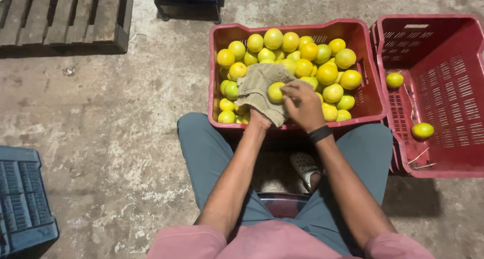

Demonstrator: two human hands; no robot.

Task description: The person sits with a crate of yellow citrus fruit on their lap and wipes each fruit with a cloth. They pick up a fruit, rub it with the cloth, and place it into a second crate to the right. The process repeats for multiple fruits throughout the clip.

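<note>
A: Right, from the head view, what are the hands doing?

B: The left hand (258, 119) is wrapped in a beige cloth (258, 90), which cradles a yellow-green citrus fruit (275, 92) over the full red crate (222, 37). The right hand (304, 103) is closed over that same fruit, fingers curled on its side.

A: Any risk?

B: I'd judge the fruit could slip out of the cloth if the grip loosens, and drop onto the heap, bruising it or knocking others about. The cloth's loose corner might also snag on the crate's rim.

A: And around them?

B: A second red crate (454, 153) stands touching the first on the right, holding two fruits (422, 131). The floor is rough, stained concrete (101, 138). A wooden pallet (65, 17) lies at upper left, a dark blue crate (22, 203) at lower left.
</note>
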